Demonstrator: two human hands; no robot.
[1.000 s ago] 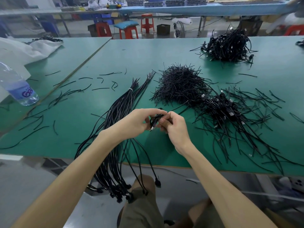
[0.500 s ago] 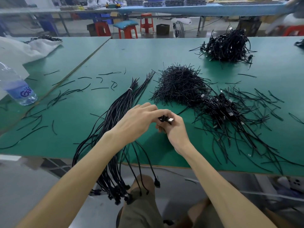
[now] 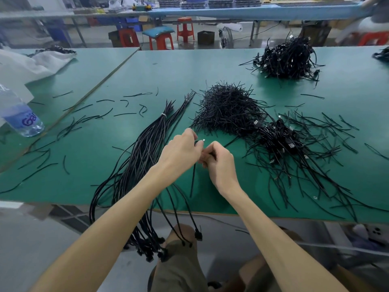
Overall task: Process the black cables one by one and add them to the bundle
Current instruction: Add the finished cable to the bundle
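Cable handling has moved on since half a second ago: the thin black cable with a silver plug (image 3: 192, 180), then a tight knot between the fingertips, now has a straight length dropping from the hands onto the green-topped counter (image 3: 168, 70), and the plug shows just above the knuckles. The left hand (image 3: 181, 152) pinches the cable near the plug with curled fingers. The right hand (image 3: 221, 165), touching the left, has its fingers clenched round the strand. Both hands sit about where they were. The long bundle of black cables bound with a white tie (image 3: 147, 148) has not shifted: it lies just left of the hands, tied end pointing away, plug ends hanging over the near counter edge under the left forearm. Bare green lies between the hands and that near edge, and a wider stretch runs beyond toward the far edge. To the right, the bristly heap of short black ties (image 3: 227, 110) touches the tangle of coiled black cables (image 3: 280, 140), whose loose strands reach the near edge. A diagonal seam separates the neighbouring counter on the left, where the clear plastic water bottle (image 3: 21, 116) carries a blue label reading "Ga"; the rest is unreadable.
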